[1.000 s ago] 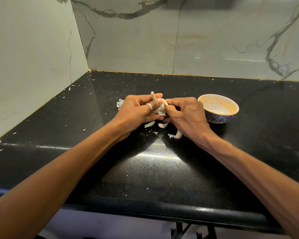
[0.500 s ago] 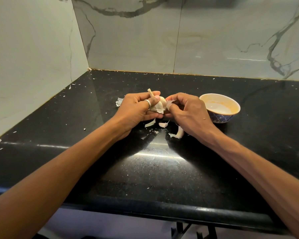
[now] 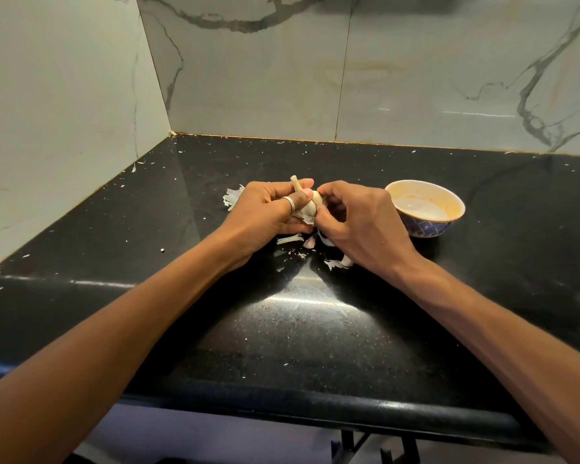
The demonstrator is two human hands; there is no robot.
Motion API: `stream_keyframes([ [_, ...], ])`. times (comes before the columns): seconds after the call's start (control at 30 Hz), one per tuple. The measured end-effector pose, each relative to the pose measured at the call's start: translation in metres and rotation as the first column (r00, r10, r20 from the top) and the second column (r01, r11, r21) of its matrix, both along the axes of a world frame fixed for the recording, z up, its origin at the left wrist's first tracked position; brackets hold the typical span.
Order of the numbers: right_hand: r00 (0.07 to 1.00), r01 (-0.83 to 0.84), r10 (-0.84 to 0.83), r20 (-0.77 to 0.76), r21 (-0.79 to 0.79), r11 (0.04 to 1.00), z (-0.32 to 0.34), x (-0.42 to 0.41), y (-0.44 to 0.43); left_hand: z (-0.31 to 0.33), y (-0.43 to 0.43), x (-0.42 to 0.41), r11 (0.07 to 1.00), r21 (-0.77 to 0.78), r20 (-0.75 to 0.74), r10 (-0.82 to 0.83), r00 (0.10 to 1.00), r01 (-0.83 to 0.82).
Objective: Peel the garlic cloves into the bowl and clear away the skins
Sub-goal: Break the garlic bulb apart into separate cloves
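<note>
Inspected black countertop (image 3: 315,329) in a marble-tiled corner. Found garlic bulb (image 3: 310,204) raised above mid-surface, gripped in the curled fingers of left hand (image 3: 265,212). Right hand (image 3: 359,226) pinching its side, fingers clamped on skin or clove, cannot tell which. Noted bowl (image 3: 422,226) just right of the hands, no cloves visible inside. Logged skins (image 3: 233,199) scattered around hands. Judged early: peeling mostly ahead, clearing not begun.
</note>
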State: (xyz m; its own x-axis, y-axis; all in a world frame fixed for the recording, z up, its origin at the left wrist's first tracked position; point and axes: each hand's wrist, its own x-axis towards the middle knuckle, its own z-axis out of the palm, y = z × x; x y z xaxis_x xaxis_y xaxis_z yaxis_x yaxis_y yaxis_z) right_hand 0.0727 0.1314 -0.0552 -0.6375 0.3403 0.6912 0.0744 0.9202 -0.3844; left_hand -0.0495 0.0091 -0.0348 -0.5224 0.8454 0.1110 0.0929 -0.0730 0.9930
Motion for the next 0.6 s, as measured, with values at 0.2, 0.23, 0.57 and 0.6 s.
stream_keyframes([
  [0.2, 0.996, 0.076, -0.084, 0.038, 0.164, 0.984, -0.0011, 0.0001, -0.0017, -0.0024, 0.0003, -0.0006, 0.999, -0.024, -0.054, -0.043, 0.998, 0.042],
  [0.23, 0.995, 0.086, -0.093, 0.034, 0.166, 0.982, -0.0013, -0.0006, -0.002, -0.0025, 0.0001, -0.0005, 0.998, -0.023, -0.062, -0.051, 0.997, 0.05],
  [0.57, 0.996, 0.09, -0.088, -0.02, 0.141, 0.986, -0.0022, -0.0023, -0.0041, -0.0053, 0.0001, -0.0032, 0.998, -0.018, -0.11, -0.064, 0.992, 0.062],
  [0.6, 0.996, 0.091, -0.089, -0.025, 0.136, 0.987, -0.0025, -0.0025, -0.004, -0.0051, 0.0001, -0.0032, 0.998, -0.021, -0.111, -0.062, 0.992, 0.06],
])
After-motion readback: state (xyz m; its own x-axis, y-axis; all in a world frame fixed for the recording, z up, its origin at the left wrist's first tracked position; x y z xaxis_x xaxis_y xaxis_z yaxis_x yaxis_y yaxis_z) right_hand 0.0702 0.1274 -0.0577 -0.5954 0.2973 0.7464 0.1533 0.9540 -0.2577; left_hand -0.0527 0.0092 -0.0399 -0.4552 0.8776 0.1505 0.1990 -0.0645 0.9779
